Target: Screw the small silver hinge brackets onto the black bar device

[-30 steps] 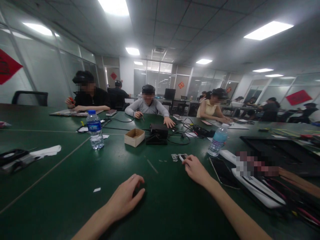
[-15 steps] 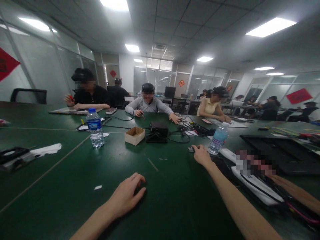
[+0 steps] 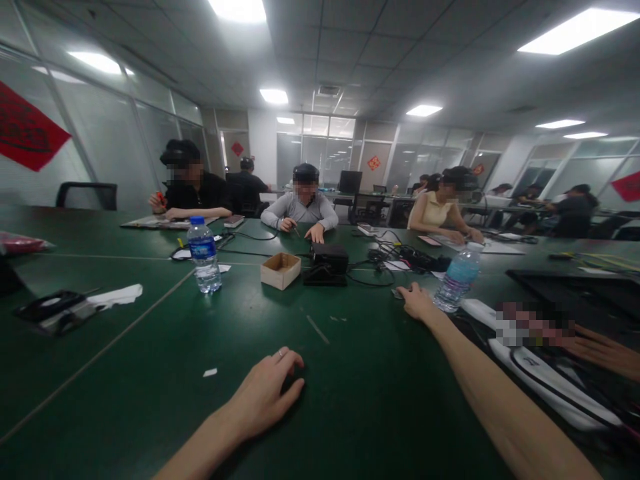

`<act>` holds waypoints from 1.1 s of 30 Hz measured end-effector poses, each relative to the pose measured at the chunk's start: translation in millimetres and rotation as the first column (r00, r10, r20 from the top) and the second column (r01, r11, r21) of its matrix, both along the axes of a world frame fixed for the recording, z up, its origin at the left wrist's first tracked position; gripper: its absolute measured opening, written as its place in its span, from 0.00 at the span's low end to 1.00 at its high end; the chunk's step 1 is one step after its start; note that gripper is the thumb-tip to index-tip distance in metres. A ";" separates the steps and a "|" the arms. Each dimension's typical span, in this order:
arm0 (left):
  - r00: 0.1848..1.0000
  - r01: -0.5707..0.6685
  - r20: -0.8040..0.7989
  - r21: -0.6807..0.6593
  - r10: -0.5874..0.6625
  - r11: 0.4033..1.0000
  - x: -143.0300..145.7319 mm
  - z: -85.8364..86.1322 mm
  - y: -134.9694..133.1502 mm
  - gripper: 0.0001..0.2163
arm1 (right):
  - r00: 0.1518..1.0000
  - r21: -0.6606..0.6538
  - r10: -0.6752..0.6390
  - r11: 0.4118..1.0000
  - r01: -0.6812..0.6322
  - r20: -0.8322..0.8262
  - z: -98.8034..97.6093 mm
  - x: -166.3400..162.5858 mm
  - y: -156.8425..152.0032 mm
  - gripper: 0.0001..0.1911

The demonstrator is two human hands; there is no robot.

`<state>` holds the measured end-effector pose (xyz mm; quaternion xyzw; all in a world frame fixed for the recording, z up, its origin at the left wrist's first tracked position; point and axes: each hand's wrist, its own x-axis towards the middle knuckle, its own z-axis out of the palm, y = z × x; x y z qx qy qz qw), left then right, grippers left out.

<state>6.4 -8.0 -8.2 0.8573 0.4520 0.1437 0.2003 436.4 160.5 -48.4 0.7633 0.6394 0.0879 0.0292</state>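
Note:
My left hand (image 3: pixel 270 388) lies on the green table (image 3: pixel 365 393), palm down, with its fingers loosely curved and apart; nothing is in it. A small white scrap (image 3: pixel 210 373) is on the tabletop to its left. Farther out, my right hand (image 3: pixel 419 303) reaches forward, its fingertips on a small flat grey piece (image 3: pixel 397 294), mostly covered by the fingers. Just right of that hand stands a clear water bottle (image 3: pixel 457 279) with a light blue label. Ahead are an open cardboard box (image 3: pixel 281 272) and a black device (image 3: pixel 326 265).
Another water bottle (image 3: pixel 204 257) with a blue cap stands at left. Tangled black cables (image 3: pixel 407 257) lie beyond the device. At right are white-and-black items (image 3: pixel 545 380), a black tray (image 3: pixel 565 293) and another person's hand (image 3: pixel 600 347). Several people sit across the table.
My view has turned slightly left, so things sit farther right in the picture. The person opposite has drawn a hand back from the cables. My hands hold nearly the same places on the table.

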 end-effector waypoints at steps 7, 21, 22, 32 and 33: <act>1.000 0.015 -0.010 0.019 -0.015 1.000 -1.4 -4.4 0.3 0.09 | 1.000 0.037 -0.021 0.999 0.021 -0.008 -2.5 -1.2 1.0 0.26; 0.999 0.040 -0.039 0.066 -0.037 0.997 -0.9 -5.1 -1.5 0.09 | 0.998 0.086 -0.056 0.995 0.058 -0.019 -3.3 -7.8 -11.1 0.25; 0.998 0.039 -0.045 0.063 -0.036 0.997 -0.7 -4.9 -1.6 0.09 | 0.998 0.087 -0.059 0.994 0.061 -0.025 -3.8 -7.3 -10.6 0.26; 0.998 0.050 -0.047 0.078 -0.046 0.996 0.0 -6.5 -0.2 0.09 | 0.997 0.073 -0.069 0.995 0.072 -0.046 -6.8 -2.1 -5.7 0.27; 0.998 0.051 -0.048 0.082 -0.047 0.995 0.0 -7.0 0.0 0.09 | 0.996 0.074 -0.070 0.995 0.073 -0.046 -6.8 -2.3 -6.0 0.26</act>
